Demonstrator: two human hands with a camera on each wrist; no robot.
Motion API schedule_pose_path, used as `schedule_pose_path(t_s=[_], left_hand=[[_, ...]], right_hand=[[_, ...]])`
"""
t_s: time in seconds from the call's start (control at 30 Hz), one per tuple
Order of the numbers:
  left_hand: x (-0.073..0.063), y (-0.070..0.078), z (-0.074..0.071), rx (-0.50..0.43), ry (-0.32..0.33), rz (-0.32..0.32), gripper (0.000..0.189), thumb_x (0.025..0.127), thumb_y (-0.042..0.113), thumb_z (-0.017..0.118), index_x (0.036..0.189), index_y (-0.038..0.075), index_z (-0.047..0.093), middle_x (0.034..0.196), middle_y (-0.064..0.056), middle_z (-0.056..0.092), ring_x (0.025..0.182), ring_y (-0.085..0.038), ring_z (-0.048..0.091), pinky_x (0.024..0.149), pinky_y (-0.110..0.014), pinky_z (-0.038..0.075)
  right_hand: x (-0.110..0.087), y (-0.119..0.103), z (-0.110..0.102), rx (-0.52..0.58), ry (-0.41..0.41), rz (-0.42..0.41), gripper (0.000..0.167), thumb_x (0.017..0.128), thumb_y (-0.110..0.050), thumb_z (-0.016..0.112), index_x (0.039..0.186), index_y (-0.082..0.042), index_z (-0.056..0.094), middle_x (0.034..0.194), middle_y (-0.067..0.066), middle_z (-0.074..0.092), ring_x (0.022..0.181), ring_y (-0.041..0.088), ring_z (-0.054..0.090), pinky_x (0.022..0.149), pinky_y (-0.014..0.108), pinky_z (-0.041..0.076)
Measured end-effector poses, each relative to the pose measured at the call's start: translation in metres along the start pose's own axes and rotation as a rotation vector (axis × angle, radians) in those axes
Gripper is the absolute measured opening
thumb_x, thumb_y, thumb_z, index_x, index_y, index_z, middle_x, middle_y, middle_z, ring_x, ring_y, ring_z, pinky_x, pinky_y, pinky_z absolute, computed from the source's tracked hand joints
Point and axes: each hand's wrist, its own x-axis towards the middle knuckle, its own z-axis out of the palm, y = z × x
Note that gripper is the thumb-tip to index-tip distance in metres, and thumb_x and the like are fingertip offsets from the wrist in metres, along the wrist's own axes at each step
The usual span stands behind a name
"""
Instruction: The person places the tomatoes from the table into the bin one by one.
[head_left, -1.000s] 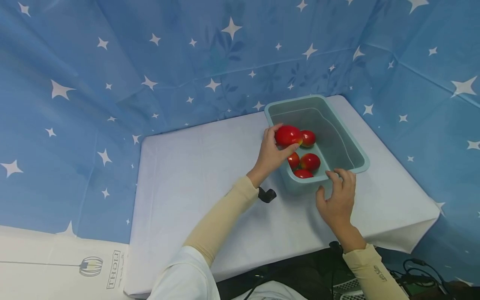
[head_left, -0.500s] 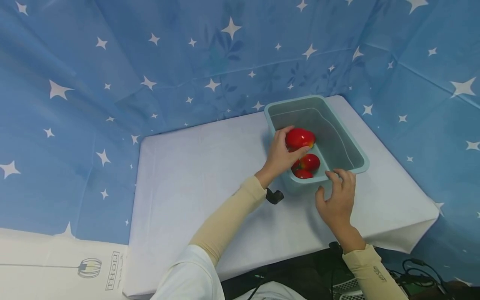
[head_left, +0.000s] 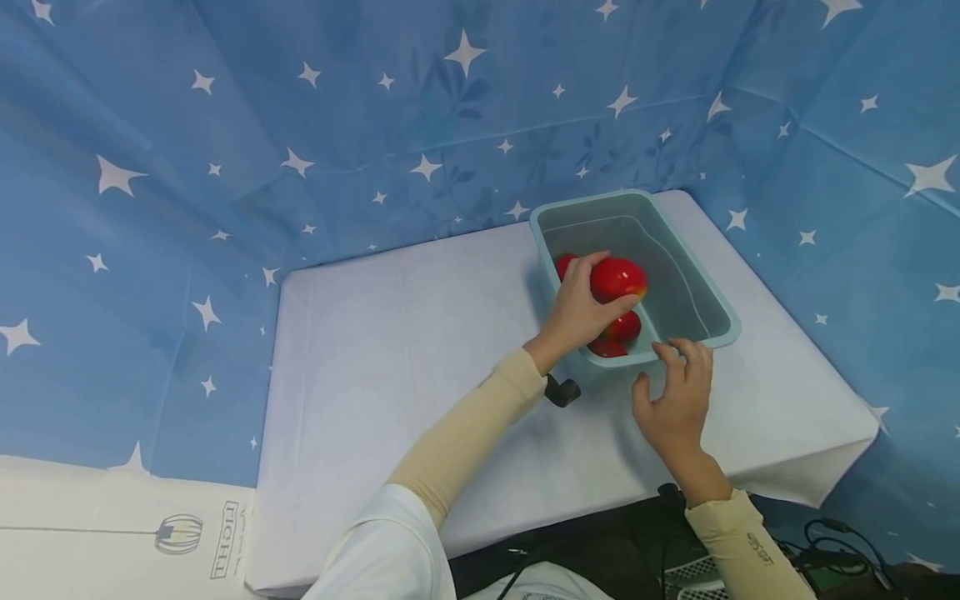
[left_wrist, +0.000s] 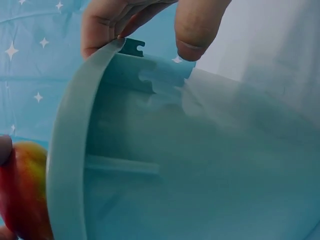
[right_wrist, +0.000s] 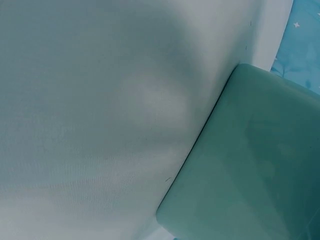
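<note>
In the head view my left hand (head_left: pixel 581 315) holds a red mango (head_left: pixel 618 278) with a yellow-green end, thumb on its near side and fingers on its far side. It is over the inside of a pale blue-green plastic bin (head_left: pixel 686 287). Part of the mango (left_wrist: pixel 26 192) shows past the bin wall in the left wrist view, with fingertips on it. My right hand (head_left: pixel 675 400) hooks its fingers over the bin's near rim; its thumb stays outside, apart from the wall. Red fruits (head_left: pixel 624 326) lie in the bin, partly hidden by my left hand. The right wrist view shows no hand.
The bin stands at the right rear of a table with a white cloth (head_left: pixel 390 358). Blue star-patterned curtains (head_left: pixel 360 125) hang behind and at the sides. Black cables (head_left: pixel 847 542) lie beyond the front right edge. A small black device (head_left: pixel 562 392) is at my left wrist.
My left hand has moved right with the mango, farther over the bin. A red fruit by the bin's left wall has come into view. The right hand has stayed on the rim.
</note>
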Motion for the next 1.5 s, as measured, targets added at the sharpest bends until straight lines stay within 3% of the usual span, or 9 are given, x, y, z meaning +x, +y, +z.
schedule_pose_path(t_s=[0.37, 0.57, 0.7, 1.0, 1.5], left_hand=[[0.002, -0.001, 0.002, 0.021, -0.008, 0.002, 0.078, 0.084, 0.036, 0.075, 0.147, 0.017, 0.034, 0.142, 0.001, 0.042, 0.120, -0.011, 0.047, 0.086, -0.024, 0.053], [0.004, -0.005, -0.001, 0.057, -0.035, 0.003, 0.084, 0.087, 0.044, 0.070, 0.155, 0.021, 0.025, 0.154, 0.002, 0.033, 0.134, -0.014, 0.039, 0.100, -0.035, 0.047], [0.004, -0.007, -0.003, 0.073, -0.033, 0.007, 0.082, 0.088, 0.045, 0.068, 0.154, 0.019, 0.027, 0.155, 0.003, 0.031, 0.137, -0.013, 0.036, 0.108, -0.039, 0.040], [0.001, -0.009, -0.007, 0.020, -0.022, 0.024, 0.079, 0.087, 0.039, 0.071, 0.151, 0.014, 0.032, 0.153, 0.002, 0.035, 0.134, -0.012, 0.039, 0.105, -0.031, 0.043], [-0.009, -0.014, -0.016, 0.010, -0.023, 0.044, 0.075, 0.089, 0.037, 0.070, 0.150, 0.015, 0.033, 0.151, 0.000, 0.037, 0.132, -0.012, 0.040, 0.106, -0.034, 0.043]], right_hand=[[0.000, 0.000, 0.001, 0.001, 0.007, -0.006, 0.043, 0.078, -0.008, 0.058, 0.120, 0.000, 0.056, 0.125, 0.022, 0.050, 0.114, 0.041, 0.044, 0.102, 0.047, 0.037], [0.000, 0.001, 0.003, 0.010, 0.028, -0.015, 0.042, 0.078, -0.008, 0.058, 0.119, 0.001, 0.056, 0.125, 0.022, 0.051, 0.113, 0.041, 0.044, 0.102, 0.047, 0.037], [0.000, 0.001, 0.004, 0.018, 0.037, -0.019, 0.042, 0.077, -0.007, 0.058, 0.118, 0.002, 0.057, 0.125, 0.023, 0.051, 0.113, 0.042, 0.044, 0.103, 0.048, 0.036], [0.000, 0.002, 0.003, -0.006, 0.018, -0.007, 0.051, 0.072, -0.007, 0.065, 0.122, 0.000, 0.055, 0.128, 0.021, 0.051, 0.116, 0.040, 0.045, 0.106, 0.044, 0.037], [-0.001, -0.003, -0.002, -0.029, -0.021, 0.015, 0.048, 0.077, -0.009, 0.063, 0.123, 0.000, 0.054, 0.129, 0.021, 0.050, 0.120, 0.038, 0.044, 0.108, 0.044, 0.036]])
